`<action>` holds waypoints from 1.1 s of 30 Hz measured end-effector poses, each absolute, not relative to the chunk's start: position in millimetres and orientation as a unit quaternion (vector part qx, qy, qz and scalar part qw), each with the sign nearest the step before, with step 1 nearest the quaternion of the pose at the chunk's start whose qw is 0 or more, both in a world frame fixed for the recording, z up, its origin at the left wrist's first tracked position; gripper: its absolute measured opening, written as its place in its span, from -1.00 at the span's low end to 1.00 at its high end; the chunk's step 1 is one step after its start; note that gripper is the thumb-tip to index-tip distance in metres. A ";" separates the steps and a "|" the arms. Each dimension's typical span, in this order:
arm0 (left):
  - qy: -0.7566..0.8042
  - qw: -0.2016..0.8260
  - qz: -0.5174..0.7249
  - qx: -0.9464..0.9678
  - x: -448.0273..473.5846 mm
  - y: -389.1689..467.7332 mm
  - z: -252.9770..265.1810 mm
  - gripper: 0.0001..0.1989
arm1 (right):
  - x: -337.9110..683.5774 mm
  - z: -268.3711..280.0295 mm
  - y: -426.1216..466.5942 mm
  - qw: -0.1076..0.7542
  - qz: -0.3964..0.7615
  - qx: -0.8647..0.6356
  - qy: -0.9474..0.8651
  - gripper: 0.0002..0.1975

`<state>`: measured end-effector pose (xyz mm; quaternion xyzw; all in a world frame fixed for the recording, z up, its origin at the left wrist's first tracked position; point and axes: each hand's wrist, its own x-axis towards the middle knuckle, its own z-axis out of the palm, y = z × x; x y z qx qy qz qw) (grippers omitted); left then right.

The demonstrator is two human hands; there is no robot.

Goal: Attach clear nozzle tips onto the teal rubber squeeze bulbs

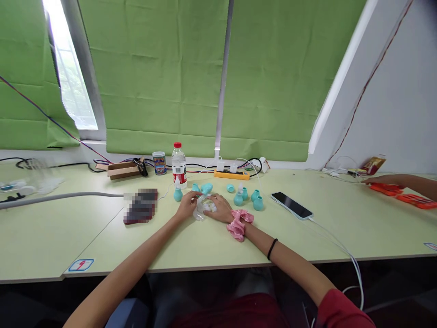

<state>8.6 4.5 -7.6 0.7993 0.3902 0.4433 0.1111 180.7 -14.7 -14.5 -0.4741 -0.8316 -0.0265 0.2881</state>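
In the head view a clear plastic bag (199, 215) lies on the table with small white pieces (210, 207) in or on it. My left hand (187, 204) is at its left edge, fingers curled onto the plastic. From the right, my right hand (220, 208) cups around the bag and the white pieces, its thumb low and fingers at the upper edge. Behind my hands are a teal bulb with a white tip (178, 194) and a teal bulb lying on its side (206, 188). Several more teal bulbs (258, 203) stand to the right.
A water bottle (179, 166), a can (159, 163) and a yellow power strip (232, 174) stand behind. To the left lies a dark blurred device (141, 207); to the right, a charging phone (292, 205). Another person's hand (385, 180) is by orange items (403, 195) at far right.
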 end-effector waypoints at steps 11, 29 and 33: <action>0.471 0.035 0.360 0.804 10.2 -0.4 -7.7 -0.74 | 181.6 -11.0 -14.2 0.281 -0.018 -0.457 -0.844 -0.42; 0.351 0.194 0.369 0.838 11.0 -6.4 0.6 -0.64 | 196.1 -11.7 -1.7 0.456 0.070 -0.427 -0.778 -0.83; 0.345 0.084 0.354 0.866 11.6 -9.7 3.3 -0.74 | 195.8 -13.2 -2.6 0.466 0.124 -0.425 -0.766 -0.93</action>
